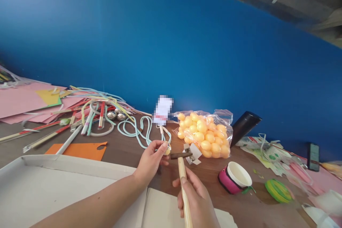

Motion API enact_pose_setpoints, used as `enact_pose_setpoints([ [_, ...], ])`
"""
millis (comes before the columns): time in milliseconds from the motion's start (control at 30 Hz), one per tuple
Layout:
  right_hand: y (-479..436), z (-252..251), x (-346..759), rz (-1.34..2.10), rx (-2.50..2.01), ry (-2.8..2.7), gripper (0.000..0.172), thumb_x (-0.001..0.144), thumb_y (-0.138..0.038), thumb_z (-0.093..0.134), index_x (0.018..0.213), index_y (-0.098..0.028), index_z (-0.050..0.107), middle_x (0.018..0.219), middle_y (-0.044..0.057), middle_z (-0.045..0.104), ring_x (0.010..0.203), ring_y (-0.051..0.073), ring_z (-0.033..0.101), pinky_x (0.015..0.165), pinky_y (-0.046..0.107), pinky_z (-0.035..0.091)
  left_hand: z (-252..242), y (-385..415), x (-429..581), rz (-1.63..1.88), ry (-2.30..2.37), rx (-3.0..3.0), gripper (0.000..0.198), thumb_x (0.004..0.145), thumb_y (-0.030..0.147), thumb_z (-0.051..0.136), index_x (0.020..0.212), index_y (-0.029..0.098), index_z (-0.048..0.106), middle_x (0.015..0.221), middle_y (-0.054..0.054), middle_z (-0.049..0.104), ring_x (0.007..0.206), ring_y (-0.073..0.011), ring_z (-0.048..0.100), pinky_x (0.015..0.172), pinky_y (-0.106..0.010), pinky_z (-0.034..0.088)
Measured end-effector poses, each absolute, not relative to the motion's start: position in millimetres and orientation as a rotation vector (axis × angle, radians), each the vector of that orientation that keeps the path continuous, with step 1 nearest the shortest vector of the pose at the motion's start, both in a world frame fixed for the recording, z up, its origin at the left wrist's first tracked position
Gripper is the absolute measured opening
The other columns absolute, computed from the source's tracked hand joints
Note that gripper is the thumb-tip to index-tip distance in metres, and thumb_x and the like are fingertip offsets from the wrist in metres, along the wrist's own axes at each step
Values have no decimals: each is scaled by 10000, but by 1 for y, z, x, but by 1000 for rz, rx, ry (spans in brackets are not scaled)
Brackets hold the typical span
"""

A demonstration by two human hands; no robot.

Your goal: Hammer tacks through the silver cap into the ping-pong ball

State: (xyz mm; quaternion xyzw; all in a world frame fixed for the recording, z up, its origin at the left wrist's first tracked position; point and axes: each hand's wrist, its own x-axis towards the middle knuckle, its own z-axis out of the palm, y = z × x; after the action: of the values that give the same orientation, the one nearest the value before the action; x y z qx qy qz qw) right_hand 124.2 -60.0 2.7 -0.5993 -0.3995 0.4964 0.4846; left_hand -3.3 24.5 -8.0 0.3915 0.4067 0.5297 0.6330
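Note:
My left hand [152,158] pinches a small, round, yellowish piece [167,149] between thumb and fingers; its exact kind is too small to make out. In my right hand [194,194] is a hammer [182,171], gripped by its pale wooden handle. The hammer's dark head lies right beside the yellowish piece; I cannot tell whether they touch. Just behind the head stands a small opened white box [196,153] with little metal parts in it. Light blue cord [136,131] loops over the table behind my left hand.
A clear bag of orange balls [205,131] sits behind the box, beside a black cylinder [244,126]. To the right are a pink-banded cup [235,177], green tape rolls [278,190] and a phone [313,156]. A white tray [80,167], sticks and coloured paper [24,101] lie left.

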Motion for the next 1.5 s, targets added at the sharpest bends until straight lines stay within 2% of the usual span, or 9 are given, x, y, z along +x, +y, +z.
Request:
enact_pose_setpoints([
  [200,-59,-2,123,1357,-1538,-1033,391,797,-295,493,1164,-161,490,899,79,635,406,93,525,355,204,375,-10,25,-4,1209,921,918,379,736,507,562,892,162,549,850,-27,571,646,-119,582,537,-246,516],
  [400,-61,-1,128,1160,-1630,-1387,446,792,-316,517,1195,-125,523,678,34,660,584,181,592,535,253,441,-10,24,-4,1191,914,943,383,752,512,541,902,160,539,854,-26,561,655,-114,575,542,-239,513],
  [633,-60,-4,135,930,-1657,-1429,423,819,-454,495,1106,-160,596,563,0,573,457,156,511,435,251,419,-10,26,-3,1128,870,970,378,755,507,537,862,145,547,788,-17,553,597,-98,558,511,-228,503],
  [700,-58,-3,137,912,-1559,-1301,516,806,-471,520,1214,-156,502,635,4,570,482,146,505,389,227,404,-10,25,-3,1078,812,1002,371,760,496,541,860,140,553,757,-10,546,582,-94,554,507,-227,502],
  [800,-56,0,136,984,-1396,-1054,654,772,-483,570,1320,-196,355,947,75,607,547,140,537,346,208,411,-9,21,-4,972,699,1056,361,776,481,530,869,133,556,725,-8,554,557,-86,551,517,-229,502],
  [900,-56,4,131,1091,-1258,-933,673,734,-466,629,1316,-246,373,1196,113,540,664,166,595,407,237,484,-8,18,-6,829,617,1120,371,782,475,529,921,132,540,707,-15,580,524,-85,559,503,-228,497],
  [1067,-58,6,126,1230,-1168,-1027,514,737,-427,648,1182,-187,559,940,103,654,634,173,601,422,241,492,-5,17,-7,669,600,1193,405,774,478,541,989,137,506,669,-21,610,495,-95,578,467,-211,482],
  [1167,-59,6,126,1199,-1186,-1080,480,760,-405,636,1166,-157,570,806,76,666,613,162,589,447,239,500,-2,16,-7,631,581,1186,400,782,484,526,980,138,496,640,-18,610,489,-99,585,474,-210,481],
  [1500,-59,-3,123,1015,-1319,-1099,422,828,-432,528,1166,-179,532,1036,101,636,652,188,638,423,248,513,-8,15,-3,699,660,1323,384,801,504,473,890,135,532,637,-4,582,513,-106,575,481,-219,472],
])
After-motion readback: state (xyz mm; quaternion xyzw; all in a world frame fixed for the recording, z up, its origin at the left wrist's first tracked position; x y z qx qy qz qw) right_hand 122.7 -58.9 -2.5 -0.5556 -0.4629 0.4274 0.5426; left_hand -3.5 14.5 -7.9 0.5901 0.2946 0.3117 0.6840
